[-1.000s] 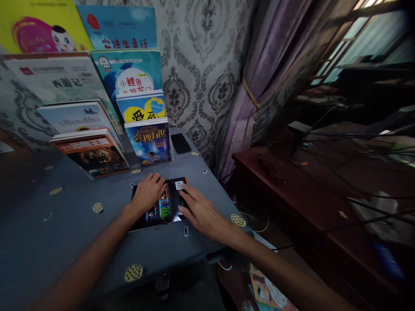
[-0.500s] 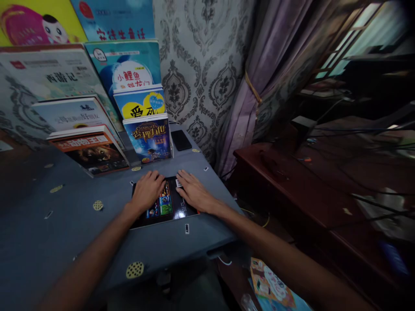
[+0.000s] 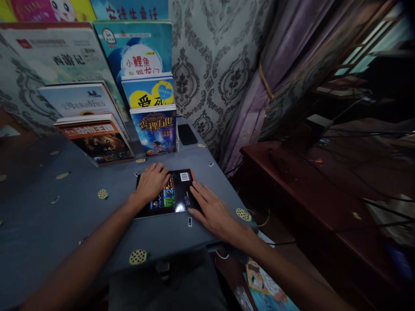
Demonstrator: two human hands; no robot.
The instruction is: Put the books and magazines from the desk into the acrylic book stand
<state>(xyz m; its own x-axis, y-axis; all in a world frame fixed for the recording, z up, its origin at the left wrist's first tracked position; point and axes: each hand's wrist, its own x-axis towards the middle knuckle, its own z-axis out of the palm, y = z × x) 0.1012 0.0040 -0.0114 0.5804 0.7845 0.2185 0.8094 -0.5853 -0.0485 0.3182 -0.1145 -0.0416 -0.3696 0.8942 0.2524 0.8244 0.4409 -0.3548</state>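
A black book (image 3: 181, 192) with small coloured pictures and a white barcode lies flat on the grey patterned tablecloth (image 3: 119, 229). Over its left part rests my left hand (image 3: 151, 183), palm down, the fingers lying flat near the top edge. My right hand (image 3: 212, 209) is at the book's right edge, with fingers stretched out and the thumb apart near the lower right corner. Neither hand is closed round anything.
Behind the book stand upright books, among them a blue one (image 3: 155, 131) and one with a lion (image 3: 100, 142). A dark phone (image 3: 187, 134) lies beside them. To the right are a curtain (image 3: 256, 103) and a dark red wooden cabinet (image 3: 292, 185).
My right hand has slid from the book's upper right part to its right edge, uncovering the barcode. My left hand stays on the left part. The view has shifted slightly.
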